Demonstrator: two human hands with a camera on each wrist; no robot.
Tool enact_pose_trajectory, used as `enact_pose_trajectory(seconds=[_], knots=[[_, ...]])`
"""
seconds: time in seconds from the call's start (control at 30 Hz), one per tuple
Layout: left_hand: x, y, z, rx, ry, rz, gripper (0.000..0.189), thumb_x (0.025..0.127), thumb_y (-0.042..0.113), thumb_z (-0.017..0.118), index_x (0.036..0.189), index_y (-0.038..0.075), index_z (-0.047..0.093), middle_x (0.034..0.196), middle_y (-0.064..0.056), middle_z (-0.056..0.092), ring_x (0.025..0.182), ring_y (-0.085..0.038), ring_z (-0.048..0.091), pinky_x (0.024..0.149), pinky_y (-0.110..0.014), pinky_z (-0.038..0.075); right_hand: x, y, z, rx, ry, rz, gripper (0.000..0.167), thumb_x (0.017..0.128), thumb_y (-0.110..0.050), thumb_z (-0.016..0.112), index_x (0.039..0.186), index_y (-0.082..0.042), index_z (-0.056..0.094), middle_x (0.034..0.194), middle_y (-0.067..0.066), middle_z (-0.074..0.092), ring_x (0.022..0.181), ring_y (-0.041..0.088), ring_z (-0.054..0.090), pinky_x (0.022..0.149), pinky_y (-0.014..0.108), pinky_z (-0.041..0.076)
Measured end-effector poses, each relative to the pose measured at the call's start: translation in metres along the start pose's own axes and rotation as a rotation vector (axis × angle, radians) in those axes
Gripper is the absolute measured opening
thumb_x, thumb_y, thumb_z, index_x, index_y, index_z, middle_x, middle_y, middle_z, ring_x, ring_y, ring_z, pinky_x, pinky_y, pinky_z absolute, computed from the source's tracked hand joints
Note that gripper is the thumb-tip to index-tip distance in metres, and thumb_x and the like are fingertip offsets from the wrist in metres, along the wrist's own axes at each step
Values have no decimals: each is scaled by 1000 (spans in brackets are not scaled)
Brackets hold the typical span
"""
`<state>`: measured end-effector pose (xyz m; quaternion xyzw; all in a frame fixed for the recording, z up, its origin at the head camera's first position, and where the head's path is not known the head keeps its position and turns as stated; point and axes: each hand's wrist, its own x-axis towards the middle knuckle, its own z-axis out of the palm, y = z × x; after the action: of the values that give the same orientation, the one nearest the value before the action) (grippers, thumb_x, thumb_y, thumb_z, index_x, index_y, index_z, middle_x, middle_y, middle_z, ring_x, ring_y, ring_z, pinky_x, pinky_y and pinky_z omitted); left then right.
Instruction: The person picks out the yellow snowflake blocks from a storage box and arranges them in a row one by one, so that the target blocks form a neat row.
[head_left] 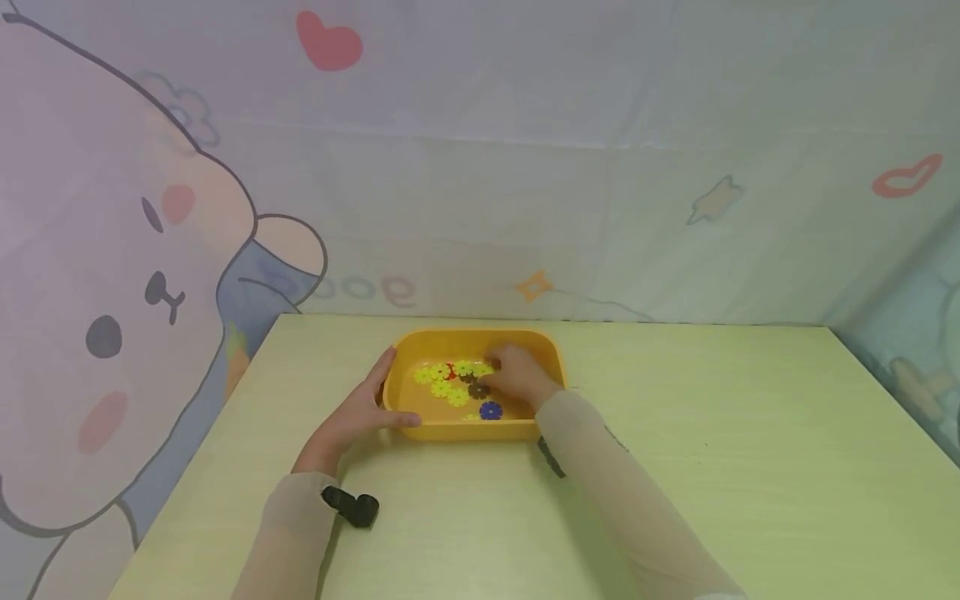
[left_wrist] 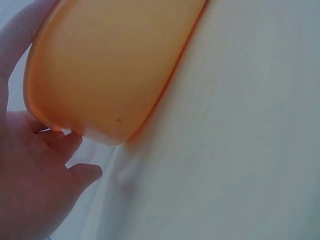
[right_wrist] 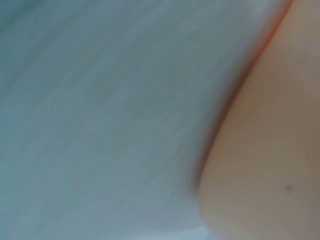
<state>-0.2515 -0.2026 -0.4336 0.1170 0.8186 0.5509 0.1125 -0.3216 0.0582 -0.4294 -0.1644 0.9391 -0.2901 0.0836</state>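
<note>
Seemingly picking is the step: the left hand [head_left: 361, 410] holds the yellow tray [head_left: 480, 431], the right hand [head_left: 522, 375] is among flower discs [head_left: 442, 389] inside, its grip unreadable, and next likely needs a fine pinch

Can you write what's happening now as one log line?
left hand: grips yellow tray by its left end | right hand: inside tray, beside brown flower piece, grip unclear | blue flower piece: in tray, near front

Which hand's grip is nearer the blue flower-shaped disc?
Right. The right grip is inside the yellow tray, just beyond the blue flower-shaped disc; the left grip holds the tray's left end.
</note>
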Motion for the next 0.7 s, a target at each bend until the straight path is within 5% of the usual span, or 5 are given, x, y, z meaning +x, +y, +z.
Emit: enact_pose_trajectory(seconds=[0.13, 0.3, 0.53, 0.7], knots=[[-1, -1, 0, 3, -3, -9, 119, 76, 19, 82, 156, 14, -6, 162, -10, -5, 148, -32, 4, 119, -52, 7, -2, -2, -2, -11, 1, -39, 24, 87, -19, 71, 78, -4, 54, 69, 2, 38, 69, 16, 37, 64, 28, 31], [-1, 1, 0, -10, -6, -6, 119, 76, 18, 82, 156, 15, -6, 163, -9, -5, 148, -32, 6, 119, -52, 8, -3, -3, -4, -21, 5, -60, 40, 87, -20, 71, 66, -10, 38, 64, 0, 26, 64, 15, 29, 60, 26, 24], [-1, 1, 1, -4, -5, 4, 118, 77, 18, 82, 156, 14, -6, 162, -10, -5, 148, -32, 4, 119, -52, 8, -4, -3, -4, -58, -3, -20, 22, 88, -23, 71, 85, -4, 62, 78, 4, 47, 77, 17, 41, 69, 29, 35], [-1, 1, 0, -1, -6, 8, 118, 77, 18, 82, 155, 13, -6, 162, -10, -7, 148, -32, 3, 119, -52, 6, -4, -3, -6, -31, 14, 0, 33, 89, -24, 69, 112, 0, 67, 100, 11, 61, 88, 21, 50, 84, 35, 46]])
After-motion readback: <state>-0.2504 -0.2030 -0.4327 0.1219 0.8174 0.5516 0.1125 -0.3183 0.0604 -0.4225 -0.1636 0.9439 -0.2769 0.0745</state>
